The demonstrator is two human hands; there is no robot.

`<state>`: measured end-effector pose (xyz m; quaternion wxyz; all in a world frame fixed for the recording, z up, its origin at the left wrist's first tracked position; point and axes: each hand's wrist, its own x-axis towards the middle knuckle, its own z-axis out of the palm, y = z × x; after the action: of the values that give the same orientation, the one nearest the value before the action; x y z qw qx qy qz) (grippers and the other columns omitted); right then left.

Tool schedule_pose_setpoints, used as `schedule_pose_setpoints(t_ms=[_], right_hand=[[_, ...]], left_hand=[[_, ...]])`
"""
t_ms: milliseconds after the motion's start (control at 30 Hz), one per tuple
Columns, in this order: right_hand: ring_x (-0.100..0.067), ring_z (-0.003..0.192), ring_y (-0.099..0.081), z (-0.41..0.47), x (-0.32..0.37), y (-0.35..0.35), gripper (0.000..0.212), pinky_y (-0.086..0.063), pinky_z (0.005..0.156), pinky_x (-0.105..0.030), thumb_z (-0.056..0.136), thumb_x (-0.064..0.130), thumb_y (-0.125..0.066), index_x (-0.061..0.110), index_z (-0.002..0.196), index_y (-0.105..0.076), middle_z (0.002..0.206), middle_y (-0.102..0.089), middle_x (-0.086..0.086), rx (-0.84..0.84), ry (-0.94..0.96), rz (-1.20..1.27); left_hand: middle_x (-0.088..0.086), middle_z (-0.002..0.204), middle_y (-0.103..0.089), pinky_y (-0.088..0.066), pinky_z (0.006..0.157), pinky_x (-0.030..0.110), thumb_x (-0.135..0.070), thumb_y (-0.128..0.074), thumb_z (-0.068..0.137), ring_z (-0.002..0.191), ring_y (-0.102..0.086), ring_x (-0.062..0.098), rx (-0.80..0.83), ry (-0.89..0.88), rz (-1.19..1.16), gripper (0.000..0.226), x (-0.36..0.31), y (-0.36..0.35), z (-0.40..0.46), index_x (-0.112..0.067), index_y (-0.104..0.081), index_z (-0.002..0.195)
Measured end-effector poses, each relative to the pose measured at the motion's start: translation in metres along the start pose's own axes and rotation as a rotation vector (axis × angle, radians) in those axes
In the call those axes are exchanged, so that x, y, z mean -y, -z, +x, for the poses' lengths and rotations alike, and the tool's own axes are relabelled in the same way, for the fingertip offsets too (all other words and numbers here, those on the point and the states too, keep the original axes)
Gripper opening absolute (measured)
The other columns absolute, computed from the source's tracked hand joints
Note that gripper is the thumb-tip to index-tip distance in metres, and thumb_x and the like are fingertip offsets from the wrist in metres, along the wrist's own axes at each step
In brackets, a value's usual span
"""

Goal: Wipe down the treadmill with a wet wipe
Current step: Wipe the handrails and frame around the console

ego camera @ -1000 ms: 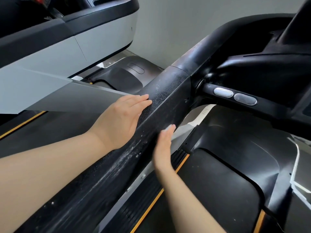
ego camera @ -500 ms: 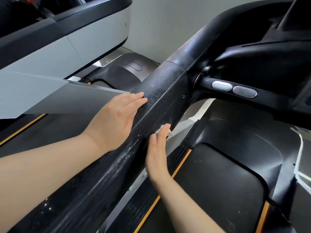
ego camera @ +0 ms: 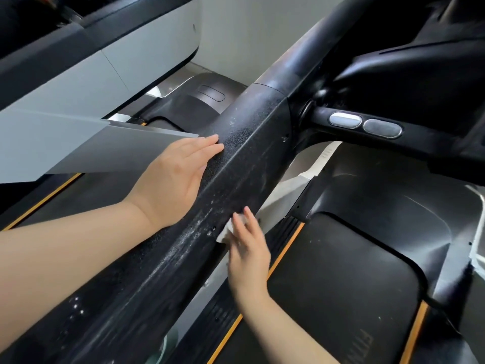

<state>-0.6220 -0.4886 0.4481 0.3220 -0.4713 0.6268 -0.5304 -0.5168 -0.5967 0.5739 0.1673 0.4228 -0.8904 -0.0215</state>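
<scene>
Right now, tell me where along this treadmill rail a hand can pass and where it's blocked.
Free: the rail from the left hand up to the seam below the curved handlebar, and the dark motor cover inside the orange stripes. Crowded: mid-rail, where the left hand lies flat and the right hand presses the wet wipe against its side.

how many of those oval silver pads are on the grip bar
2, side by side on the black grip bar at upper right: the brighter pad nearer the side rail, the duller pad just right of it. Others may be hidden.
</scene>
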Motion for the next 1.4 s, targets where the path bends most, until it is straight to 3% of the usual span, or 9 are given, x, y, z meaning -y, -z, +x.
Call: schedule_pose_setpoints(t_ms=[133, 267, 367, 433, 567, 800, 1000, 1233, 1400], right_hand=[[0.007, 0.089, -0.056, 0.039, 0.008, 0.028, 0.029, -0.047, 0.081, -0.012, 0.092, 0.007, -0.056, 0.030, 0.108, -0.063, 0.102, -0.058, 0.010, -0.085, -0.376, 0.345], [-0.006, 0.056, -0.050, 0.082, 0.010, 0.040, 0.016, -0.044, 0.058, -0.020, 0.090, 0.009, -0.057, 0.023, 0.094, -0.053, 0.076, -0.057, 0.003, -0.205, -0.519, 0.518], [-0.002, 0.061, -0.051, 0.105, 0.012, 0.029, 0.015, -0.044, 0.062, -0.018, 0.086, 0.005, -0.062, 0.019, 0.080, -0.063, 0.072, -0.060, 0.007, -0.424, -0.458, 0.488], [0.003, 0.070, -0.056, 0.109, 0.013, 0.018, 0.014, -0.045, 0.070, -0.011, 0.087, 0.005, -0.062, 0.017, 0.088, -0.069, 0.087, -0.064, 0.001, -0.485, -0.400, 0.495], [0.012, 0.085, -0.049, 0.080, 0.018, 0.001, 0.018, -0.036, 0.075, -0.002, 0.091, 0.008, -0.059, 0.012, 0.107, -0.068, 0.096, -0.049, 0.013, -0.403, -0.185, 0.318], [0.017, 0.077, -0.049, 0.121, 0.018, 0.014, 0.015, -0.033, 0.072, 0.000, 0.093, 0.009, -0.059, 0.006, 0.095, -0.073, 0.085, -0.051, 0.012, -0.482, -0.155, 0.285], [0.011, 0.087, -0.050, 0.058, 0.016, 0.000, 0.022, -0.040, 0.079, -0.006, 0.084, 0.001, -0.060, 0.007, 0.101, -0.072, 0.090, -0.056, 0.002, -0.320, 0.146, 0.129], [0.014, 0.073, -0.050, 0.159, 0.035, 0.031, 0.015, -0.036, 0.075, -0.004, 0.087, 0.003, -0.062, 0.005, 0.098, -0.073, 0.076, -0.047, 0.015, -0.465, 0.025, 0.252], [0.003, 0.073, -0.041, 0.062, 0.019, 0.004, 0.026, -0.032, 0.074, 0.000, 0.089, 0.010, -0.051, 0.003, 0.103, -0.072, 0.078, -0.047, 0.004, -0.285, 0.220, 0.053]], left_hand=[[0.009, 0.134, -0.053, -0.021, 0.109, 0.020, -0.018, -0.029, 0.093, 0.122, -0.045, 0.026, 0.012, 0.022, -0.005, 0.046, 0.000, -0.001, -0.002, -0.006, -0.056, 0.127], [0.007, 0.136, -0.052, -0.018, 0.111, 0.016, -0.019, -0.029, 0.094, 0.123, -0.044, 0.025, 0.024, 0.033, -0.006, 0.045, 0.001, 0.000, -0.001, -0.007, -0.056, 0.128], [0.007, 0.136, -0.052, -0.017, 0.111, 0.014, -0.018, -0.029, 0.094, 0.124, -0.043, 0.023, 0.025, 0.038, -0.002, 0.045, 0.001, 0.001, -0.001, -0.007, -0.056, 0.128], [0.006, 0.136, -0.051, -0.018, 0.112, 0.014, -0.018, -0.030, 0.094, 0.124, -0.043, 0.023, 0.029, 0.038, -0.001, 0.045, 0.001, 0.001, -0.002, -0.007, -0.056, 0.129], [0.005, 0.137, -0.050, -0.019, 0.113, 0.018, -0.017, -0.030, 0.094, 0.125, -0.042, 0.021, 0.034, 0.032, -0.007, 0.044, 0.001, 0.001, -0.001, -0.007, -0.055, 0.129], [0.007, 0.137, -0.051, -0.022, 0.112, 0.022, -0.014, -0.031, 0.094, 0.125, -0.042, 0.021, 0.027, 0.021, -0.011, 0.043, 0.001, 0.002, -0.001, -0.006, -0.055, 0.129], [0.009, 0.136, -0.051, -0.021, 0.112, 0.020, -0.012, -0.032, 0.093, 0.123, -0.042, 0.022, 0.029, 0.010, 0.001, 0.043, 0.000, 0.001, -0.001, -0.003, -0.056, 0.127], [0.007, 0.136, -0.051, -0.022, 0.112, 0.022, -0.014, -0.031, 0.094, 0.124, -0.043, 0.023, 0.027, 0.024, -0.003, 0.043, 0.000, 0.000, -0.002, -0.005, -0.056, 0.128], [0.009, 0.136, -0.051, -0.023, 0.113, 0.024, -0.013, -0.032, 0.093, 0.123, -0.044, 0.023, 0.030, 0.018, 0.000, 0.043, 0.000, 0.000, -0.001, -0.004, -0.056, 0.127]])
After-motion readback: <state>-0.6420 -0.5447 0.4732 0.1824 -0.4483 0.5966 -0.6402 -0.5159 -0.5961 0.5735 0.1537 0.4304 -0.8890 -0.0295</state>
